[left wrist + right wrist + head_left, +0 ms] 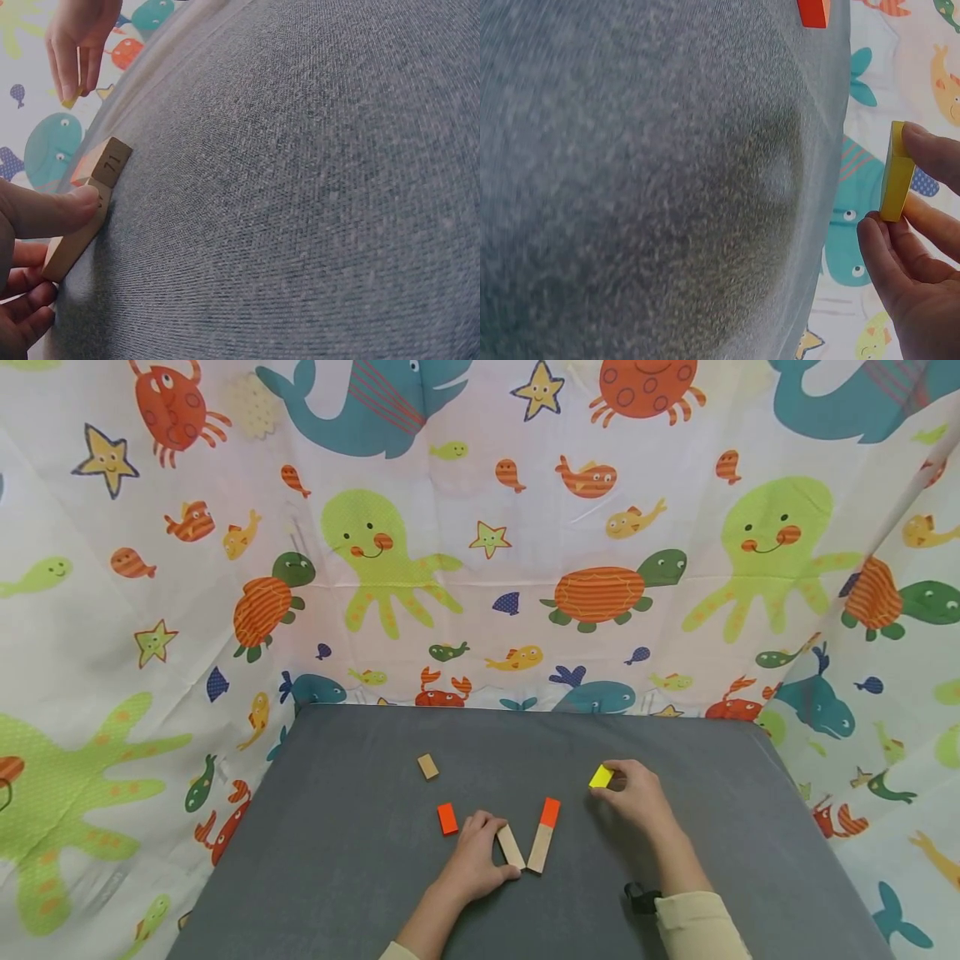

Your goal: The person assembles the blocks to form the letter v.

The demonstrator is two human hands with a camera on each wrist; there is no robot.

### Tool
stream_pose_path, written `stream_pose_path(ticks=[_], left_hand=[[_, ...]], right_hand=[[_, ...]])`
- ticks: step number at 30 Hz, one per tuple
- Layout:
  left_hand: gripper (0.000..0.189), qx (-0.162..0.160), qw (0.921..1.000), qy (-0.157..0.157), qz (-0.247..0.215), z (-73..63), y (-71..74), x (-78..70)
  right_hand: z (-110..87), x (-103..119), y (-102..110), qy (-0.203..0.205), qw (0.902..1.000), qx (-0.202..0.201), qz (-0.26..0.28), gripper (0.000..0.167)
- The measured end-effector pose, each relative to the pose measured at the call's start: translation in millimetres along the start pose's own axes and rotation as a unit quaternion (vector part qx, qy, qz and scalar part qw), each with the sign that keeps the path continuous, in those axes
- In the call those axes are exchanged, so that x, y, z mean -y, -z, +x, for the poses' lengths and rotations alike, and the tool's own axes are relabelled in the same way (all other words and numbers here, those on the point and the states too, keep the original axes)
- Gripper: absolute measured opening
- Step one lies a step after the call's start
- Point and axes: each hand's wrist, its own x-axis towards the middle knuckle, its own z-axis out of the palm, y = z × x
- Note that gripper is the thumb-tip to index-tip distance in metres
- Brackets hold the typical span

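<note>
My left hand [474,857] holds a long plain wooden block [511,847] on the grey cloth, thumb at its near end and fingers at its far end. A second plain wooden block [539,848] lies close to its right, slanting the other way, so the two form a V. An orange block [551,812] touches the far end of that second one. Dark printed digits show on the end of one block [112,164] in the left wrist view. Above the cloth on the right, my right hand [637,795] pinches a yellow block [898,172] between thumb and fingers.
Left of the V lies another orange block [447,818]. Farther back is a small plain wooden block [427,767]. A black strap [642,898] hangs by the right wrist. The grey table [360,860] ends at a sea-animal curtain [465,543] behind and at both sides.
</note>
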Motion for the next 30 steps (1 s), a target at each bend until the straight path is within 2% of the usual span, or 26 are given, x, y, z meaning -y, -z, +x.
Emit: stream_pose_path(ticks=[16,30], left_hand=[[0.075,0.002,1.0,-0.004,0.001,1.3,-2.2,2.0],[0.074,0.002,1.0,-0.003,-0.003,0.9,-2.2,2.3]], right_hand=[[0.9,9.7,-10.7,-0.007,0.9999,0.009,0.01,0.057],[4.8,12.4,-18.3,0.005,0.9999,0.007,0.008,0.056]])
